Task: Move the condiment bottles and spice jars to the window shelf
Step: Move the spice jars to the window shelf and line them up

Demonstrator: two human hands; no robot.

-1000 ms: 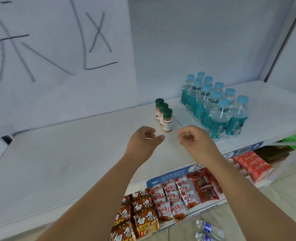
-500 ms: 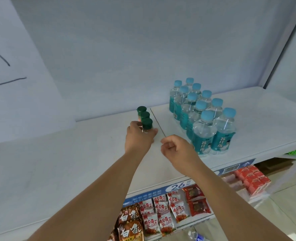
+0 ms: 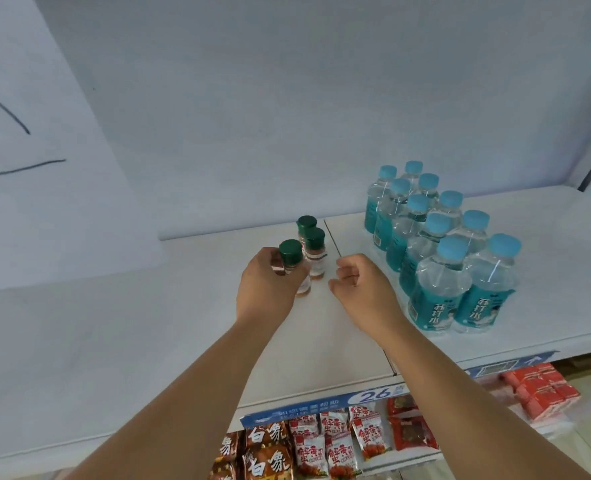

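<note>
My left hand (image 3: 268,292) grips the small clear glass spice jar with a dark green screw cap (image 3: 290,251), fingers curled round its body just under the cap; the jar stands straight ahead of that hand, long axis near upright but leaning a little to the left; I cannot tell whether its base has left the flat white shelf (image 3: 148,323). My right hand (image 3: 361,289) hangs just beside it, loosely curled and holding nothing. The two other green-capped spice jars (image 3: 314,258) stand in a row directly behind the gripped one, upright, running away from me; my right hand looks the nearer to them, so I judge it takes the next. The shrink-wrapped pack of blue-capped water bottles (image 3: 439,271) sits close on my right; reach carefully.
</note>
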